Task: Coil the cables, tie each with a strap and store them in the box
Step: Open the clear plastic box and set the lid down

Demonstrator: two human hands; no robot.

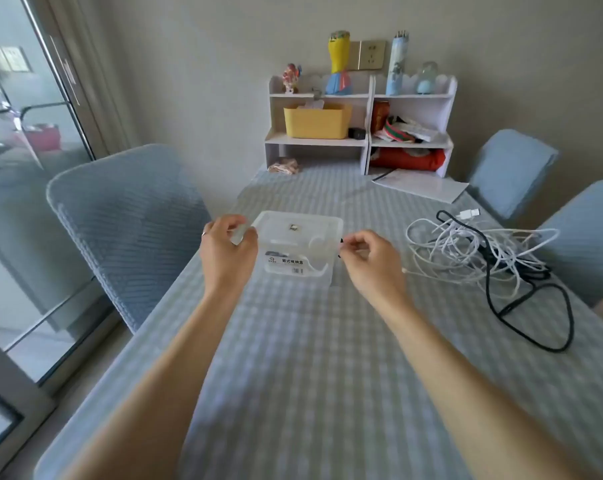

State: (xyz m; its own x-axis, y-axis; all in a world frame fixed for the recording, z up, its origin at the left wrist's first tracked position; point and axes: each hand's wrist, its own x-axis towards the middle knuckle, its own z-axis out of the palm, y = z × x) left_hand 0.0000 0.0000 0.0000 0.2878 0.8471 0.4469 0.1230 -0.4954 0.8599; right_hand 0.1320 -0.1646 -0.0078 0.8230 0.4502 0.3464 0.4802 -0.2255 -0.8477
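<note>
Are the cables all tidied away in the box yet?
Not yet. Nothing looks coiled or tied: the white cables and the black cable lie in a tangle on the table. Right now the left hand and the right hand grip the sides of the clear box. Coiling, strapping and storing are all left.

A clear plastic box with a white printed label on its near wall stands upright between the two hands, its left end against the left hand's fingers and its right end at the right hand's fingertips. Well to the right of the right fingers lies a loose, uncoiled tangle of white cables, with a black cable looping out of it toward the near side.
</note>
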